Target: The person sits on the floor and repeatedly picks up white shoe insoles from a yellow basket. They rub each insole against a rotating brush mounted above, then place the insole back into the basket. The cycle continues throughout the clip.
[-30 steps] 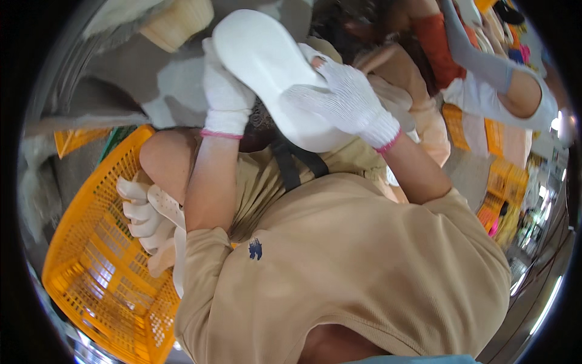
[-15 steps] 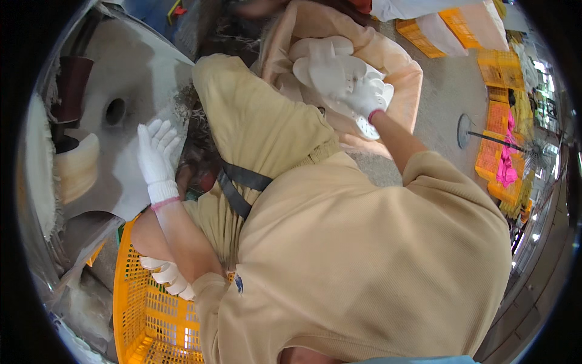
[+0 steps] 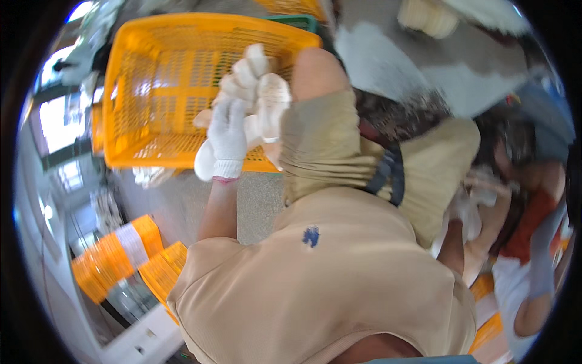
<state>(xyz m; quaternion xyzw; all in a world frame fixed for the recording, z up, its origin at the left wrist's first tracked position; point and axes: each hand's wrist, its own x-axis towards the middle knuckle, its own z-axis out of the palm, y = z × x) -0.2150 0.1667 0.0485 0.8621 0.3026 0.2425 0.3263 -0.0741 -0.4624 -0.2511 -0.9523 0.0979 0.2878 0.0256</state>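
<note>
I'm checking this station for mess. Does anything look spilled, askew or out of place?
Nothing looks spilled or broken. The orange basket stands open on the floor, and the gloved left hand holds pale shoe soles at its near edge. The right hand is too hidden to judge.

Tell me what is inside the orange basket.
The orange basket shows mostly bare mesh floor and walls. At its near right corner, the gloved left hand rests on pale sole-shaped pieces. Hand and knee cover whatever lies beneath that corner.
</note>
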